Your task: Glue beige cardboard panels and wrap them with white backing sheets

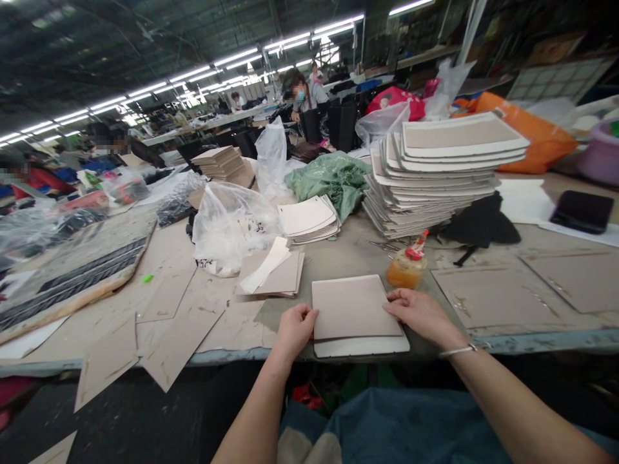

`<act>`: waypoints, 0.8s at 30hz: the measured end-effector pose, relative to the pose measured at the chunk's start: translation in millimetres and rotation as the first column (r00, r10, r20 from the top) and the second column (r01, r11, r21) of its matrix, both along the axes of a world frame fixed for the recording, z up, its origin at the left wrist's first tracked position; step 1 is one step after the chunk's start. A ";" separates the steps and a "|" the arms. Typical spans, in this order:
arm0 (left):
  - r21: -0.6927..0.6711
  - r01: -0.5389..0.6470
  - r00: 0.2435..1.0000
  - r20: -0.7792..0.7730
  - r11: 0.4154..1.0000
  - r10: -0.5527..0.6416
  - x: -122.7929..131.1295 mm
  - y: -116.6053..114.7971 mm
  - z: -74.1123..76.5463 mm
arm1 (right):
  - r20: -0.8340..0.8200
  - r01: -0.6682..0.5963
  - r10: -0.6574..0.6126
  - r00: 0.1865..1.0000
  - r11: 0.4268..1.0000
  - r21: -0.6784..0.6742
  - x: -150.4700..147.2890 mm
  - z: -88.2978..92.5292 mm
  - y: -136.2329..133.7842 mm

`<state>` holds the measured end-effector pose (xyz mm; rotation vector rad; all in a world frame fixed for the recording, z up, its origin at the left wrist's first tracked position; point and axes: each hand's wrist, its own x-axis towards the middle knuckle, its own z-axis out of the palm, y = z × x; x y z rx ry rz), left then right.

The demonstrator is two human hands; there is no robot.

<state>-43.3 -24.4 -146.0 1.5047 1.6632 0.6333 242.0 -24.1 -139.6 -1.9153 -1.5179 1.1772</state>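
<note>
A grey-brown cardboard panel [355, 303] lies at the table's front edge, over a white-edged panel [362, 347] that shows along its near side. My left hand [296, 327] pinches the left edge of the cardboard panel between thumb and fingers. On the opposite side, my right hand [420, 310] grips the panel's right edge, and a bracelet circles that wrist. Just beyond the right hand stands a squeeze bottle [407, 265] of amber liquid with a red top. Left of the panel is a small pile of cardboard pieces [278, 283] with white strips [265, 265] on top.
A tall stack of panels [425, 183] rises at the back right, near an orange bag [527, 129] and a phone-like black object [583, 211]. Clear plastic bags [232, 225] and green plastic [331, 180] lie behind. Loose cardboard sheets [181, 341] overhang the front left edge. People work farther back.
</note>
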 end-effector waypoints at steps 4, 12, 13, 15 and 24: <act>0.063 0.041 0.979 -0.201 0.997 -0.028 4.0 0.9 8.4 | 0.076 0.005 -0.004 0.997 1.000 -0.012 -2.2 5.7 0.5; 0.074 0.074 0.958 -0.282 0.994 -0.050 7.4 1.6 13.9 | 0.101 -0.002 0.005 0.995 0.999 -0.032 -5.8 10.6 4.7; 0.074 0.078 0.957 -0.284 0.994 -0.054 7.0 1.8 13.9 | 0.109 -0.003 0.006 0.994 1.000 -0.028 -6.5 11.9 5.0; 0.073 0.084 0.956 -0.287 0.994 -0.060 6.5 2.5 14.4 | 0.138 -0.003 0.005 0.990 1.000 -0.015 -7.7 14.2 5.2; 0.054 0.121 0.946 -0.310 0.991 -0.099 8.4 4.9 16.6 | 0.171 0.023 -0.022 0.985 1.000 -0.002 -6.7 15.8 7.5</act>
